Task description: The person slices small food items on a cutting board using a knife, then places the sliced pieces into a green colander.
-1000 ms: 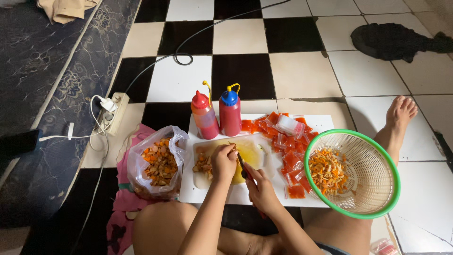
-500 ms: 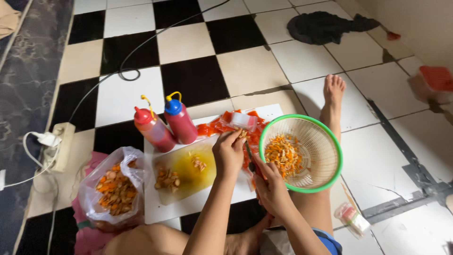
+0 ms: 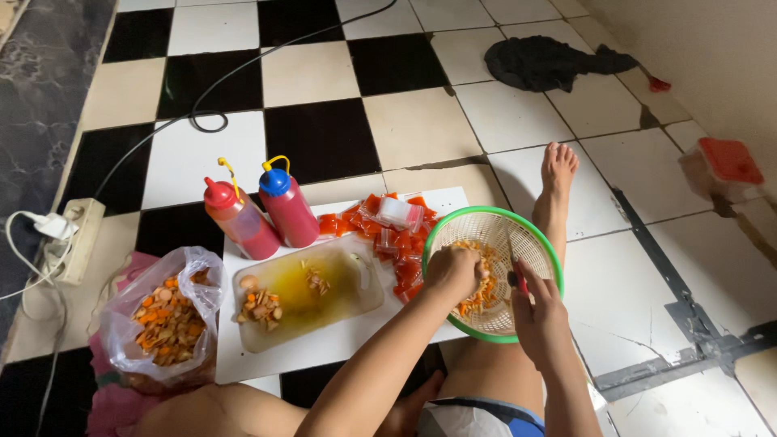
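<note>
At the lower left of the frame a clear plastic bag (image 3: 166, 324) of orange and brown slices sagged open, mouth up so the pieces stayed in. Beside it, at lower centre, a greasy cutting board (image 3: 307, 295) held a few slices, with two red squeeze bottles (image 3: 263, 212) upright behind it (caps shut). Right of centre, the left hand (image 3: 455, 273) was curled loosely over orange shreds inside the green basket (image 3: 494, 271), whether gripping any I cannot tell. The right hand (image 3: 538, 311) gripped a red-handled tool (image 3: 518, 283) at the basket's near rim.
</note>
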